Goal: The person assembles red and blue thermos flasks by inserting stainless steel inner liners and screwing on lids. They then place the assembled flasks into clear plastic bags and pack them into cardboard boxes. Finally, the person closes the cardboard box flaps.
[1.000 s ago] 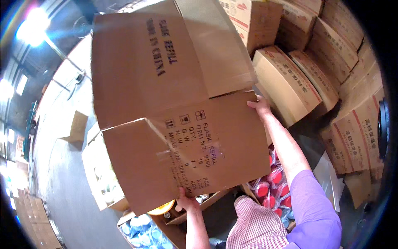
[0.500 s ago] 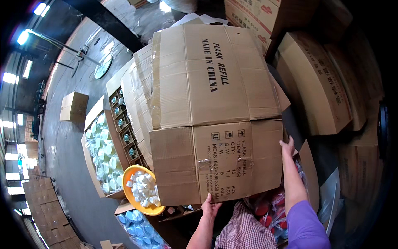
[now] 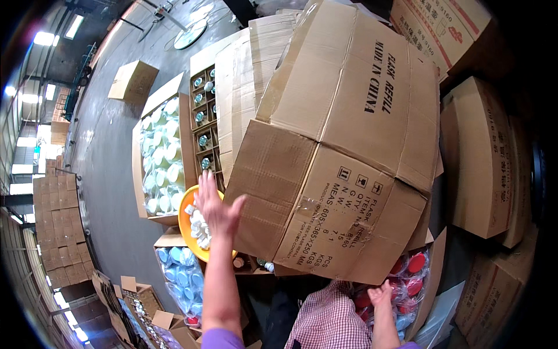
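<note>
Large cardboard carton (image 3: 343, 151) atop open boxes—bulky, stiff-walled, likely awkward rather than heavy—best gripped at lower corners; left hand (image 3: 216, 209) spread flat against its side, right hand (image 3: 381, 294) loose, empty below.

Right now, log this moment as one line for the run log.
left hand: open, at edge of big cardboard box | right hand: open, below box, touching nothing | orange bowl: beside left hand
</note>
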`<state>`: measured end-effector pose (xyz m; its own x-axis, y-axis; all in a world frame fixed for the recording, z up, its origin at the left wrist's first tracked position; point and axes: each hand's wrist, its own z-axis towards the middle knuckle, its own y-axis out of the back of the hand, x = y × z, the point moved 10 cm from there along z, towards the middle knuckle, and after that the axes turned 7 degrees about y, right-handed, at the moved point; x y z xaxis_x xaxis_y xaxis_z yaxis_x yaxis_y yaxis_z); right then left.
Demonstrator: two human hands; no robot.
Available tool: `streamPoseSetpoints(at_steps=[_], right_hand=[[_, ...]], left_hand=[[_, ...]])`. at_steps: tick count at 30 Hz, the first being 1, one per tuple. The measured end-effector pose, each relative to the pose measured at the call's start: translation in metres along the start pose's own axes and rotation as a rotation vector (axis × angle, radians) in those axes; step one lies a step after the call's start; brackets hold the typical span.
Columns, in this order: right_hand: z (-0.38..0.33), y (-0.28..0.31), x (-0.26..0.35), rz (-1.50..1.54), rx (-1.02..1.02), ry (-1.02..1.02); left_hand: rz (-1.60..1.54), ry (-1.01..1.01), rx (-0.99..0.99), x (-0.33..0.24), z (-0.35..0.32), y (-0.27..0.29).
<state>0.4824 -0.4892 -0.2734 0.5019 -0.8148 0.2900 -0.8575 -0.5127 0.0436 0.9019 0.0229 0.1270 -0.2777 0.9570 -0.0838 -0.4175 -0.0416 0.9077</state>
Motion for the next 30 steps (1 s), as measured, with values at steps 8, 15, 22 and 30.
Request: streamPoseSetpoints(at_steps=[8, 15, 22, 30], right_hand=[[-0.022, -0.141, 0.029, 0.411, 0.244, 0.093], [0.018, -0.123, 0.059, -0.024, -0.014, 0.069], [0.028, -0.126, 0.068, -0.019, -0.032, 0.149], [-0.001, -0.131, 0.088, -0.013, -0.135, 0.256]], left_hand=[[-0.053, 0.407, 0.692, 0.058, -0.115, -0.148], [-0.15, 0.521, 0.677, 0.051, -0.116, -0.144], [-0.281, 0.567, 0.763, 0.057, -0.113, -0.153], [-0.468, 0.566, 0.859, 0.072, -0.144, -0.16]])
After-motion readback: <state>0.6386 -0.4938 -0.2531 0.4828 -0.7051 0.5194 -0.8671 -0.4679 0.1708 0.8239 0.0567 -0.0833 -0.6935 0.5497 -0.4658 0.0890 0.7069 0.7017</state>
